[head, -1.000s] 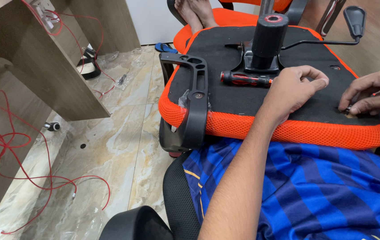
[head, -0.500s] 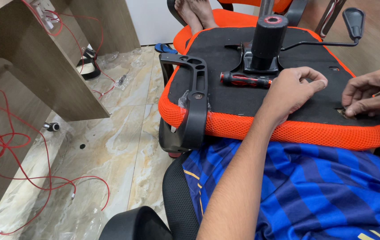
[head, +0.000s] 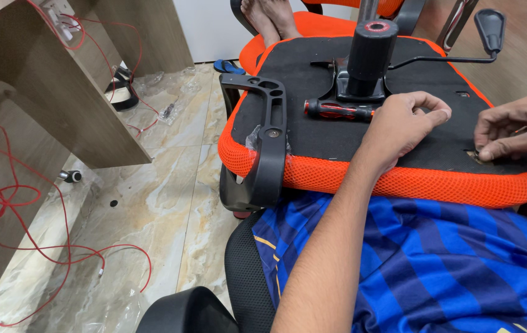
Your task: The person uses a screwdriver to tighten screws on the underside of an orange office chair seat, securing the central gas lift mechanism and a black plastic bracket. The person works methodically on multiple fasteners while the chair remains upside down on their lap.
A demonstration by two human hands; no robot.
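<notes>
An upturned orange mesh chair seat (head: 399, 182) lies across my lap, its black underside (head: 313, 132) facing up. My left hand (head: 402, 126) rests on that underside with fingers curled and thumb meeting the index finger; nothing shows in it. A red-and-black screwdriver (head: 337, 111) lies just left of it, by the black gas-lift cylinder (head: 369, 52). My right hand (head: 513, 129) is at the seat's right edge, fingertips pinched on a small metal part (head: 478, 156) set in the underside. A black armrest bracket (head: 268, 142) is fixed to the seat's left side.
A lever with a black paddle (head: 490, 28) sticks out to the right of the cylinder. A person's bare feet (head: 269, 18) rest on another orange chair behind. A wooden desk (head: 60, 92) with loose red wires (head: 4, 203) stands left on the marble floor. A black chair back (head: 239, 271) is under my lap.
My right hand has drawn its fingers together over the small metal part at the seat's right edge. My left hand has barely moved.
</notes>
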